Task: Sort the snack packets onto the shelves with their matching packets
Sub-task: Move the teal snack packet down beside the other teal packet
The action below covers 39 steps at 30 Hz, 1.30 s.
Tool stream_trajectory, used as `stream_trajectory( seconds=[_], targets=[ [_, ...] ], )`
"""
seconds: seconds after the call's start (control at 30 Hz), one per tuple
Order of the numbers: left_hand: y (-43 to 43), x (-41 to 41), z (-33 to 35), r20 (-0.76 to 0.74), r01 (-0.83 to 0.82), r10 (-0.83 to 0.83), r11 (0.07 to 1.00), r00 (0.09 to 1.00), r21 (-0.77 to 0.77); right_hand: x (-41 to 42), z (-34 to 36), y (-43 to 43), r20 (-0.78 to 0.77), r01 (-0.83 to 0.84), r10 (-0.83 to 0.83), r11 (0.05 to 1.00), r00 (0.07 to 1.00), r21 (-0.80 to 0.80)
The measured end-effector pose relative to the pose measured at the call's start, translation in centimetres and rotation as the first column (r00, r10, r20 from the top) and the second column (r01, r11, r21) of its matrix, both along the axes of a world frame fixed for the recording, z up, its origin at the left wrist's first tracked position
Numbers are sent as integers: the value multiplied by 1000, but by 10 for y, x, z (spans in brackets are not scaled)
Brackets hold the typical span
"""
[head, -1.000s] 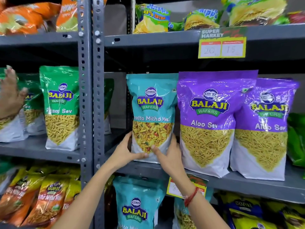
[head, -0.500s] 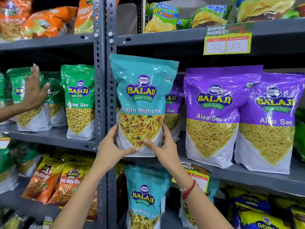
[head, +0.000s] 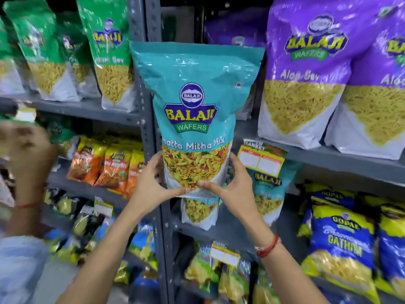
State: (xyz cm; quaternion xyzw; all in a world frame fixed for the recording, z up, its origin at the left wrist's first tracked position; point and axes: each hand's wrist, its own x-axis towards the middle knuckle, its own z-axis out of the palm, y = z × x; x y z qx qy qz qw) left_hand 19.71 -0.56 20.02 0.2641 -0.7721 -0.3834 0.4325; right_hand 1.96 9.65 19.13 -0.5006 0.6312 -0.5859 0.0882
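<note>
I hold a teal Balaji Khatta Mitha Mix packet (head: 195,102) upright in front of the grey shelf post (head: 149,119), clear of the shelves. My left hand (head: 153,185) grips its lower left edge and my right hand (head: 232,183) grips its lower right edge, thumbs meeting at the bottom. Matching teal packets (head: 266,194) stand on the shelf below, one partly hidden behind the held packet. Purple Aloo Sev packets (head: 306,69) fill the shelf to the right. Green sev packets (head: 109,53) stand on the left shelf.
Another person's blurred hand and arm (head: 26,163) reach in at the left edge. Orange packets (head: 109,167) lie on the lower left shelf. Blue and yellow Gopal packets (head: 341,244) sit lower right. A price tag (head: 262,159) hangs on the purple shelf's edge (head: 341,159).
I have pulled the teal packet off the purple-packet shelf and toward me, down and left. My view has dropped to the lower shelves. The other person's hand has left the green packets.
</note>
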Motion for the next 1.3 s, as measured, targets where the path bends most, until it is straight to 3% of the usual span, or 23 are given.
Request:
stream_trajectory(
  seconds=[0.3, 0.6, 0.93, 1.3],
  targets=[
    [18, -41, -95, 218, 109, -143, 981, 965, 162, -18, -101, 48, 116, 109, -136, 972, 984, 210],
    [33, -120, -160, 309, 246, -306, 944, 900, 218, -67, -169, 87, 142, 277, -316, 930, 938, 240],
    [23, -186, -186, 442, 312, -376, 926, 815, 212, -113, -194, 90, 132, 346, -410, 873, 902, 342],
    [5, -212, -191, 432, 260, -333, 940, 838, 220, -150, -192, 67, 151, 309, -395, 863, 906, 401]
  ],
)
